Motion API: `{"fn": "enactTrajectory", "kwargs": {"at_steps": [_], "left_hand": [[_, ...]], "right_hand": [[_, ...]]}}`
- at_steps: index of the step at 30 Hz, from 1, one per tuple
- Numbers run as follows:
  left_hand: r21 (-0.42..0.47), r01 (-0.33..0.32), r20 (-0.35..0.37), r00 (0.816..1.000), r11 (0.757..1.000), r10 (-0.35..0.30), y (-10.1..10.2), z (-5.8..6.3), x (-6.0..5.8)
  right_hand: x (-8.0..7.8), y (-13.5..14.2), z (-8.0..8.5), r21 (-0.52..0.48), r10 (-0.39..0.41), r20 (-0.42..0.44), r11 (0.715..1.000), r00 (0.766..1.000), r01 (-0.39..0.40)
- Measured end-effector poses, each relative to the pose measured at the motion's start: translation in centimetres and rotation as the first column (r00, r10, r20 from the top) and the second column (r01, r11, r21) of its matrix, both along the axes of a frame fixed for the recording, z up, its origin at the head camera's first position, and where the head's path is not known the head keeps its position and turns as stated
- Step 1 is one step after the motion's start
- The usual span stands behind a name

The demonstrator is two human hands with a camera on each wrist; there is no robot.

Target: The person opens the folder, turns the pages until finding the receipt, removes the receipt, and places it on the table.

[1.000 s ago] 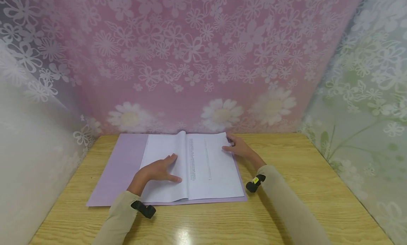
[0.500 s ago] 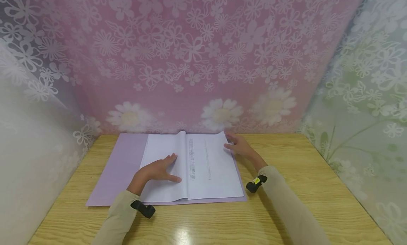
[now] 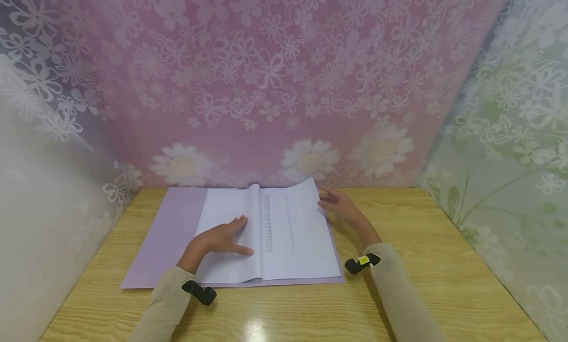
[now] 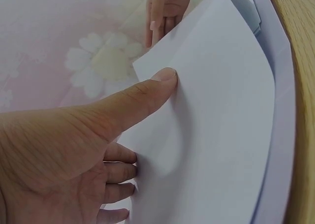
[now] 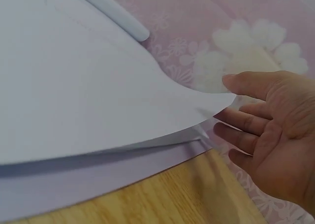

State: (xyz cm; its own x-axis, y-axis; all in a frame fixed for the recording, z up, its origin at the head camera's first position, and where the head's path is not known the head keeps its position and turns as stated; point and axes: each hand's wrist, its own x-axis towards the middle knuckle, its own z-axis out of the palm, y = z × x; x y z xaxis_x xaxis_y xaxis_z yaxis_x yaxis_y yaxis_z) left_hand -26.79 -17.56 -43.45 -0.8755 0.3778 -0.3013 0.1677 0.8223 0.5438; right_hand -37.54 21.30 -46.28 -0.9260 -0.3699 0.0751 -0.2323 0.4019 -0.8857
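Observation:
A purple folder [image 3: 151,253] lies spread on the table with white sheets in it. My left hand [image 3: 220,237] rests on the blank left-hand page [image 3: 226,270], its thumb and fingers spread; the left wrist view shows the thumb's tip on the paper beside a curved fold. On the right-hand page [image 3: 301,233] are columns of small print, too small to read. At that page's far right corner is my right hand [image 3: 343,209]. In the right wrist view the thumb lies above the raised corner and the fingers [image 5: 243,123] below it, pinching it. Another sheet lies underneath.
The wooden table [image 3: 426,253] extends right of the folder and in front of it. A pink flowered covering [image 3: 248,154] rises directly behind the folder, and pale flowered sheets stand at both sides. Black bands [image 3: 201,291] sit on both wrists.
The right-hand page's far corner has risen and curls upward. My right hand has shifted slightly right with its wrist turned. The left hand stays in place.

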Motion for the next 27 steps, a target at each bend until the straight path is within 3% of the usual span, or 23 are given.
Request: {"fn": "enactTrajectory", "kwargs": {"at_steps": [6,14,20,27], "left_hand": [[0.0,0.011,-0.002,1.0,1.0,-0.011,-0.1,-0.1,-0.1],[0.008,-0.003,0.015,1.0,1.0,0.003,-0.1,-0.3,-0.1],[0.002,-0.023,0.012,1.0,1.0,0.023,0.0,-0.4,-0.1],[0.0,-0.021,0.008,1.0,1.0,0.021,0.1,-0.4,-0.1]], "right_hand": [[0.7,0.1,0.4,-0.032,0.035,0.007,0.999,0.999,-0.035],[1.4,0.2,1.2,-0.101,0.191,-0.054,0.975,0.98,-0.196],[1.8,-0.1,1.6,-0.051,0.201,-0.027,0.978,0.979,-0.202],[1.8,-0.6,1.6,-0.076,0.247,0.038,0.967,0.968,-0.243]]}}
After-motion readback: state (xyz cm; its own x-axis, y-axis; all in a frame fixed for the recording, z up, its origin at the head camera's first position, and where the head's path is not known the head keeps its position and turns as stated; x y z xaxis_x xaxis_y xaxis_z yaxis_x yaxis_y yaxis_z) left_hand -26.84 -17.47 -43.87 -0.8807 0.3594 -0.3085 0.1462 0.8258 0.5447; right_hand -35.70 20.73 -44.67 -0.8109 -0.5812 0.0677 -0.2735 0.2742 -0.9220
